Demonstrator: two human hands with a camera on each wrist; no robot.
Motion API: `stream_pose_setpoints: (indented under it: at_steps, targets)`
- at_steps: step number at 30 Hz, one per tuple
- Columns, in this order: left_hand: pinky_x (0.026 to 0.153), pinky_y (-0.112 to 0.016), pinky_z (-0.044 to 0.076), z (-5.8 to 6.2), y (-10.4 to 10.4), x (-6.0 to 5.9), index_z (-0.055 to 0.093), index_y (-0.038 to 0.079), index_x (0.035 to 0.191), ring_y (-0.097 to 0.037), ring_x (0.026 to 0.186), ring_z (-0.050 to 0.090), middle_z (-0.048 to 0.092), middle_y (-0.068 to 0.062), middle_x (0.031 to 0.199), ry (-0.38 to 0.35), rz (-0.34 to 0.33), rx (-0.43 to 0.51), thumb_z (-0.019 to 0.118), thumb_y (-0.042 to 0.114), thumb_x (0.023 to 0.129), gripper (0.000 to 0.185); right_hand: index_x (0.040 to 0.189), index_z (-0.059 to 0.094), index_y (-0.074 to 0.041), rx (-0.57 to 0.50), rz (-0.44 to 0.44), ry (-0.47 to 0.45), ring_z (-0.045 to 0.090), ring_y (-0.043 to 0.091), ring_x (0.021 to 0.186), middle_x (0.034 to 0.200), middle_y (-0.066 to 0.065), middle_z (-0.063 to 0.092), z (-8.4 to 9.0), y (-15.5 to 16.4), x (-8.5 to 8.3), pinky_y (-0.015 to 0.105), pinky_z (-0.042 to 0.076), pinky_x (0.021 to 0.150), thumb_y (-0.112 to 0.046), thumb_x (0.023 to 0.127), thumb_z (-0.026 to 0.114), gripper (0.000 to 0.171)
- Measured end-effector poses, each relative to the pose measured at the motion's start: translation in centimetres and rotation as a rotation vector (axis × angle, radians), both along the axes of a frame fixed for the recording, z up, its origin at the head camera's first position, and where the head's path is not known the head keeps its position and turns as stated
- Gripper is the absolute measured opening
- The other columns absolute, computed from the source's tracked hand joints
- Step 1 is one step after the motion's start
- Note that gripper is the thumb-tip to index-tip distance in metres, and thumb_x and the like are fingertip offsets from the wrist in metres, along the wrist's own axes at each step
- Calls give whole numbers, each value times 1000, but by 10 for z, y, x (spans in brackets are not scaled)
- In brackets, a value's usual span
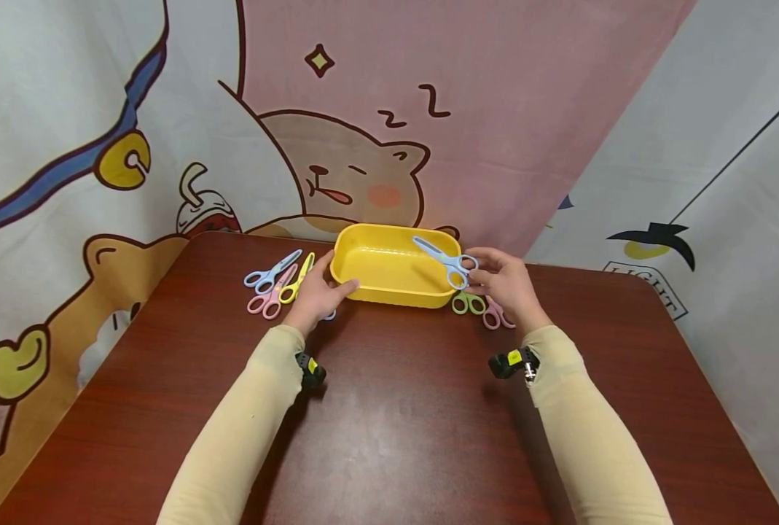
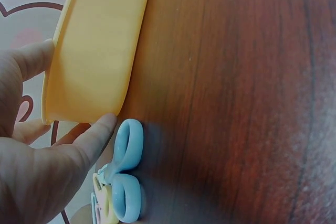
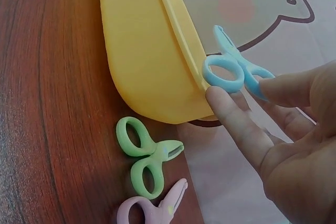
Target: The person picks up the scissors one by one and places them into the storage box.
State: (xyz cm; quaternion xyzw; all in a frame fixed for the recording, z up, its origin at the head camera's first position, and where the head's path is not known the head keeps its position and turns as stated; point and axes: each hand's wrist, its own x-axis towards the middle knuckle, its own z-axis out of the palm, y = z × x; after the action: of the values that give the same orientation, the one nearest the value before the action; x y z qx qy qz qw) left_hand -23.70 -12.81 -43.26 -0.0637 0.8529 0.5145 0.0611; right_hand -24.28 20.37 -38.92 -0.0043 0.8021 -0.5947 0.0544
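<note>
A yellow tray (image 1: 389,271) stands at the table's far middle. My left hand (image 1: 326,286) holds its left end, with the thumb (image 2: 97,132) against the tray wall (image 2: 94,51) and a finger at the rim. My right hand (image 1: 484,273) pinches a pair of blue scissors (image 1: 444,259) by the handle loops (image 3: 231,72), blades pointing over the tray's right end (image 3: 142,51). A second blue pair (image 2: 126,166) lies on the table just under my left hand.
Blue (image 1: 272,271), pink (image 1: 269,297) and yellow (image 1: 297,281) scissors lie left of the tray. Green scissors (image 3: 144,156) and a pink pair (image 3: 152,211) lie by its right front corner. A cartoon cloth hangs behind the brown table (image 1: 402,423).
</note>
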Motion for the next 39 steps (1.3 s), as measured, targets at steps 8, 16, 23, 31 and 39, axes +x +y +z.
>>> stream_pose_setpoints:
  at_steps: [8, 16, 23, 31, 39]
  targets:
    - [118, -44, 40, -3, 0, -2, 24, 12, 165, -34, 142, 46, 31, -16, 166, 35, -4, -3, 76, 29, 95, 89, 144, 54, 4, -24, 20, 7, 72, 27, 97, 131, 30, 63, -2, -3, -4, 52, 58, 91, 8, 99, 59, 46]
    - [117, -43, 41, -2, 1, -2, 24, 11, 165, -33, 141, 48, 31, -16, 166, 44, -4, 3, 76, 29, 94, 89, 144, 56, 4, -34, 34, 11, 70, 33, 103, 131, 29, 63, -3, -5, -7, 46, 61, 86, 7, 99, 60, 45]
    - [119, -44, 39, -3, 0, -3, 22, 13, 166, -33, 144, 43, 29, -15, 167, 18, -4, -12, 75, 32, 95, 90, 144, 54, 5, -15, 56, 16, 67, 37, 110, 132, 29, 63, -1, -7, -9, 42, 62, 85, 6, 99, 59, 45]
    - [120, -46, 37, -2, 0, -1, 23, 15, 166, -34, 145, 42, 29, -15, 167, 5, -2, -18, 75, 33, 95, 90, 144, 56, 4, 24, 82, 14, 68, 39, 109, 132, 28, 65, 5, -12, -14, 41, 63, 83, 6, 99, 61, 46]
    - [121, -46, 35, -1, 0, -2, 22, 14, 166, -33, 148, 38, 29, -14, 168, 9, -5, -26, 75, 33, 96, 89, 140, 59, 3, 52, 131, 4, 69, 36, 102, 131, 29, 64, 9, -18, -21, 42, 63, 83, 6, 99, 60, 41]
